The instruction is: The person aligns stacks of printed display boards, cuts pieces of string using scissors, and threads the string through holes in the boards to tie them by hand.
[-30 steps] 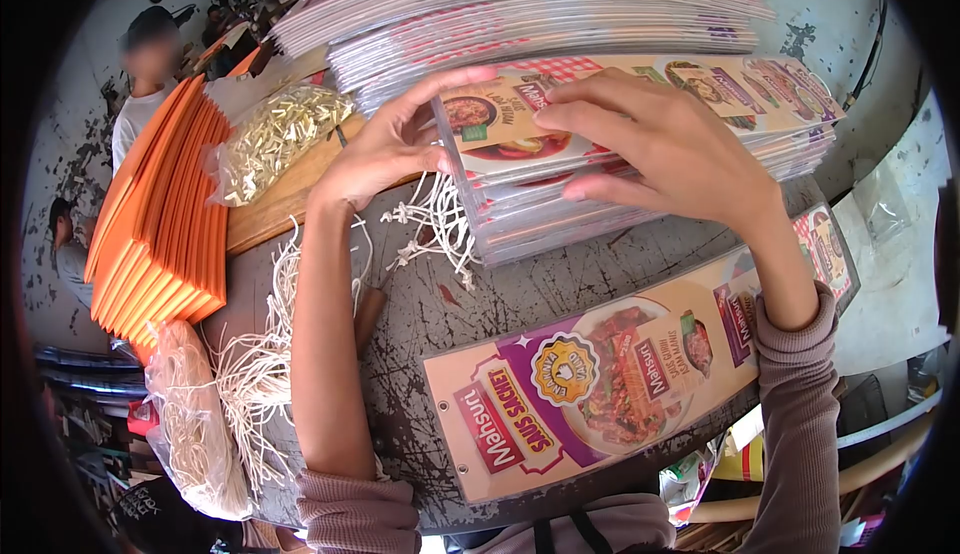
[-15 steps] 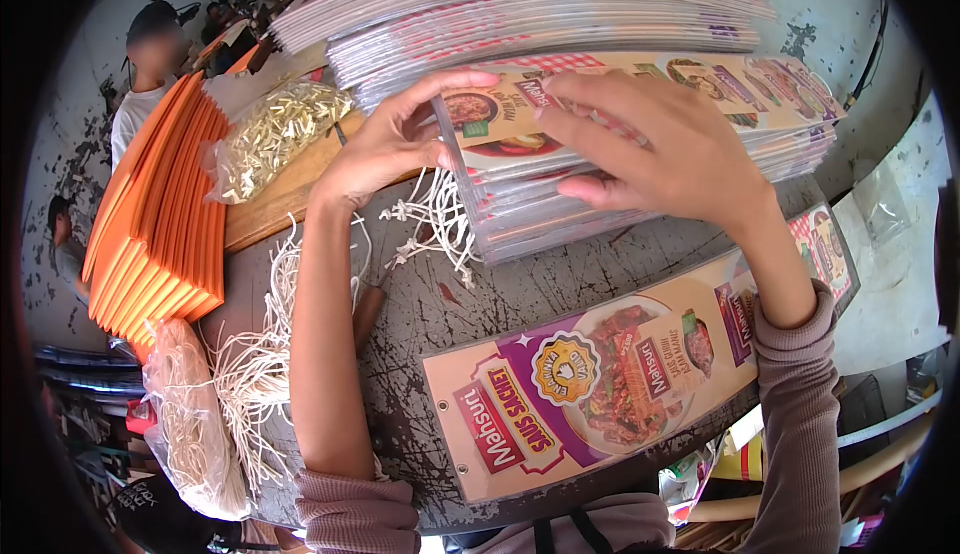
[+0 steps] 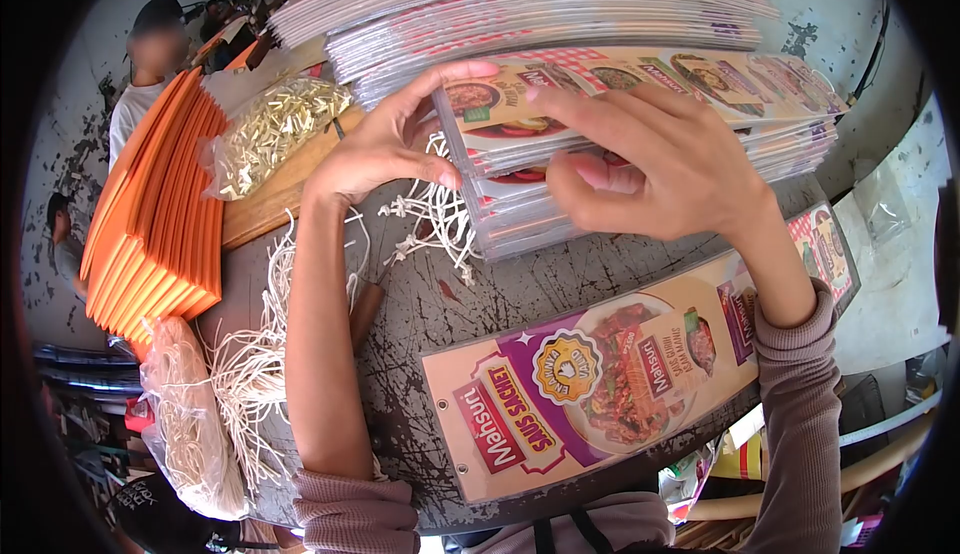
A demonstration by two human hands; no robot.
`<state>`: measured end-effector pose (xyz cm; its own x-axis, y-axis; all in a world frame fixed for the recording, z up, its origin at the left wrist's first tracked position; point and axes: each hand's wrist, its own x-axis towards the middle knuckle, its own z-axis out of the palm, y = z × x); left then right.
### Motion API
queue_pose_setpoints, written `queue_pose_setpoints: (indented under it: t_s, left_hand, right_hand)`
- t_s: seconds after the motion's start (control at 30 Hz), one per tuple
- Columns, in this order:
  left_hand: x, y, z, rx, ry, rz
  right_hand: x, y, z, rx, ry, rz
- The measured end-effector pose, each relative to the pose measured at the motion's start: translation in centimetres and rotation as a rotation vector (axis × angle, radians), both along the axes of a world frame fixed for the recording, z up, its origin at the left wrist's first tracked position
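Note:
My left hand (image 3: 385, 144) is closed around the left end of a stack of laminated printed cards (image 3: 480, 209), thumb at the near corner and a finger on top. Over the front edge of the same stack lies my right hand (image 3: 660, 159), fingers on the top card and thumb bent at the edge, closed on the upper cards. A gap shows between upper and lower cards beside that thumb. Nearer to me, one long card (image 3: 600, 384) with two eyelets lies face up on the scratched dark table (image 3: 400, 424).
Taller stacks of cards (image 3: 540, 29) stand behind. To the left are orange folded pieces (image 3: 155, 214), a bag of small gold pieces (image 3: 285, 129), white knotted cords (image 3: 245, 384) and a bagged cord bundle (image 3: 190, 424). A person (image 3: 150, 74) is at the far left.
My right thumb has bent and drawn in at the stack's front edge, opening a gap between the upper and lower cards. My left thumb has shifted slightly along the corner.

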<state>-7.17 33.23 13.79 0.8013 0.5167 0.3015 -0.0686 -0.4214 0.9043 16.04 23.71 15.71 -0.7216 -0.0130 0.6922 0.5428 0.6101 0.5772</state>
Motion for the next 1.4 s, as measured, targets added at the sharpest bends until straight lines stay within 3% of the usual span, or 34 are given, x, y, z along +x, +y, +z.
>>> queue_pose_setpoints:
  t_s: [0.5, 0.8, 0.93, 1.4]
  left_hand:
    - [0.3, -0.3, 0.3, -0.059, -0.013, 0.005]
    - [0.6, -0.5, 0.2, 0.057, 0.03, 0.163]
    - [0.6, -0.2, -0.1, 0.063, 0.022, 0.18]
    - [0.5, 0.1, -0.4, 0.036, -0.002, 0.166]
  right_hand:
    - [0.2, -0.6, 0.5, -0.113, -0.047, -0.038]
    - [0.4, -0.6, 0.4, -0.113, -0.034, -0.034]
    - [0.5, -0.7, 0.3, -0.282, 0.05, -0.067]
    - [-0.3, -1.9, 1.1, -0.367, -0.008, -0.119]
